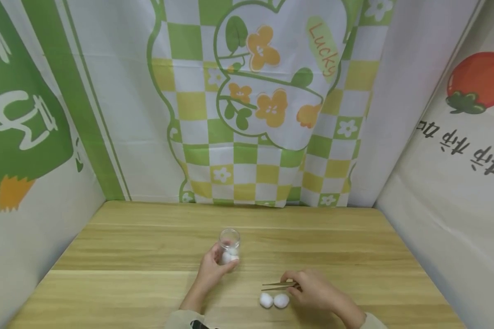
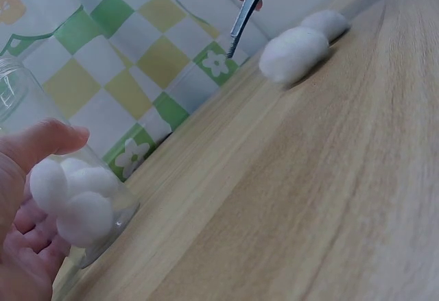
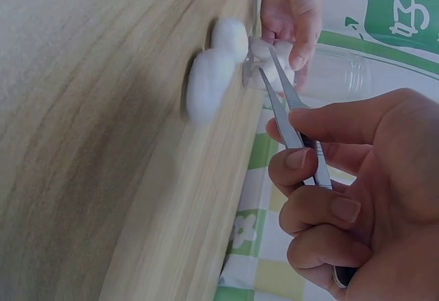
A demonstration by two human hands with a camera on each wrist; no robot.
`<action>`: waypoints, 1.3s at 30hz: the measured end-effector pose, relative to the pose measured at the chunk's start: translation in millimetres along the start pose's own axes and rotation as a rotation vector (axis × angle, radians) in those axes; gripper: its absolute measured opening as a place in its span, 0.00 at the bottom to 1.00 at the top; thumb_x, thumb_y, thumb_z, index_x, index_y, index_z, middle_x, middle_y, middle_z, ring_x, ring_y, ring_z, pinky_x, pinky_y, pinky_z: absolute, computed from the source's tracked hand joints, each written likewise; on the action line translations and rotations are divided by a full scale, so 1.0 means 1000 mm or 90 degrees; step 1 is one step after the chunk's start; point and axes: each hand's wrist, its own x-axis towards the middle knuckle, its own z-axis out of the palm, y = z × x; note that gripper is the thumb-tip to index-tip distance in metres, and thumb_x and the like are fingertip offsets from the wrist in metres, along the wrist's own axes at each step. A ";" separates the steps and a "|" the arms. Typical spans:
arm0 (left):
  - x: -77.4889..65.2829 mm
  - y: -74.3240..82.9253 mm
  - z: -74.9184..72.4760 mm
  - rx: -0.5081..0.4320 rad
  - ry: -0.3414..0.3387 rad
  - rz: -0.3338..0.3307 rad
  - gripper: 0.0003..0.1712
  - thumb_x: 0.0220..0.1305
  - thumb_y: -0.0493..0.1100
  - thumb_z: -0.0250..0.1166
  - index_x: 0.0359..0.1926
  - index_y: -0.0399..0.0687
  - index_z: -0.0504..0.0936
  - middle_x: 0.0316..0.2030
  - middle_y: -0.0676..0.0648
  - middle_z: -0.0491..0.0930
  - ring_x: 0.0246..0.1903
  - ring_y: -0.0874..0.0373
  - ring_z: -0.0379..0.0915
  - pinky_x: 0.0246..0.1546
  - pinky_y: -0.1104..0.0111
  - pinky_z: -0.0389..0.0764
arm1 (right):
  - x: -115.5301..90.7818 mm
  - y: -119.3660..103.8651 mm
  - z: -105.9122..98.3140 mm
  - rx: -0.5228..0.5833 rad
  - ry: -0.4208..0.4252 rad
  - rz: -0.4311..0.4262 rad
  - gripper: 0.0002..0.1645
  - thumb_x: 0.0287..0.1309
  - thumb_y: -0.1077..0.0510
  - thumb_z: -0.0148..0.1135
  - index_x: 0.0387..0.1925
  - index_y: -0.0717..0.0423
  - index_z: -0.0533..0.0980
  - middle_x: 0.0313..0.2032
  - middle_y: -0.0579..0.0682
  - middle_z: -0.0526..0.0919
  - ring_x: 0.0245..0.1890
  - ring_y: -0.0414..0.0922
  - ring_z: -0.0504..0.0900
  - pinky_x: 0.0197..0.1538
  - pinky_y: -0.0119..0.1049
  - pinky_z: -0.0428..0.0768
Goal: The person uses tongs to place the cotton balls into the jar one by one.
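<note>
Left of centre on the table (image 1: 140, 256), my left hand (image 1: 212, 267) has thumb and fingers wrapped round a clear jar (image 1: 229, 237), mouth up. Right hand (image 1: 313, 289): clamped on tweezers (image 3: 285, 124), thumb and fingers pinching the shank, last fingers curled round the rear end. Tweezer tips are apart, pointing left toward the jar side.

Loose cotton balls (image 1: 281, 300) sit on the wood just on my side of the tweezers, near the tips but apart from them. They're side by side, one behind the other from either wrist view. Jar is further left and a bit further out from me than that pair. My left thumb is on the near side of the glass, level with the white balls (image 2: 84, 219) at the bottom of the jar.

Count: one jar, one pair of tweezers, two loose balls on the table. Inside the jar at least three; they overlap, so can't tell the exact number. Checkered cloth (image 1: 244, 176) hangs behind the far table edge, one panel.
</note>
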 end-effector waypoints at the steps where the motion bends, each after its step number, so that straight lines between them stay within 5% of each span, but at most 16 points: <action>1: 0.000 0.000 0.000 -0.003 0.001 -0.002 0.30 0.49 0.35 0.73 0.55 0.39 0.75 0.56 0.32 0.78 0.56 0.40 0.75 0.60 0.53 0.77 | -0.001 0.000 0.000 0.005 -0.002 -0.001 0.10 0.59 0.61 0.62 0.43 0.53 0.79 0.38 0.55 0.89 0.36 0.46 0.89 0.35 0.29 0.85; 5: -0.001 0.001 0.000 -0.005 0.001 -0.003 0.28 0.49 0.34 0.73 0.53 0.38 0.75 0.54 0.32 0.79 0.55 0.44 0.76 0.56 0.61 0.77 | -0.003 -0.001 0.000 0.010 -0.006 -0.001 0.09 0.59 0.61 0.62 0.43 0.53 0.79 0.38 0.55 0.89 0.36 0.46 0.89 0.35 0.28 0.85; 12: 0.001 0.002 0.001 0.000 0.006 -0.005 0.28 0.49 0.35 0.73 0.53 0.40 0.76 0.54 0.33 0.80 0.55 0.44 0.77 0.56 0.59 0.77 | -0.003 0.000 0.000 0.003 -0.018 0.006 0.09 0.59 0.60 0.62 0.42 0.53 0.79 0.30 0.50 0.88 0.30 0.35 0.85 0.30 0.23 0.78; 19: 0.002 0.003 0.000 -0.004 0.006 -0.007 0.28 0.48 0.34 0.73 0.53 0.40 0.76 0.52 0.34 0.81 0.53 0.47 0.77 0.53 0.65 0.77 | -0.003 -0.002 0.003 -0.037 -0.012 0.004 0.07 0.56 0.60 0.65 0.39 0.50 0.80 0.31 0.48 0.89 0.31 0.37 0.86 0.30 0.26 0.78; 29: 0.002 0.001 0.000 -0.004 0.001 -0.002 0.29 0.49 0.34 0.73 0.53 0.40 0.76 0.53 0.33 0.80 0.54 0.45 0.77 0.53 0.65 0.77 | -0.003 -0.006 0.011 -0.080 0.002 0.002 0.08 0.54 0.59 0.66 0.37 0.48 0.79 0.22 0.42 0.83 0.19 0.28 0.63 0.23 0.22 0.64; 39: 0.002 0.002 0.000 -0.007 0.004 -0.001 0.28 0.49 0.34 0.73 0.53 0.40 0.76 0.53 0.34 0.80 0.53 0.46 0.77 0.51 0.67 0.77 | -0.002 -0.010 0.013 -0.121 0.012 -0.006 0.07 0.52 0.59 0.66 0.35 0.47 0.79 0.26 0.42 0.86 0.22 0.30 0.69 0.25 0.25 0.68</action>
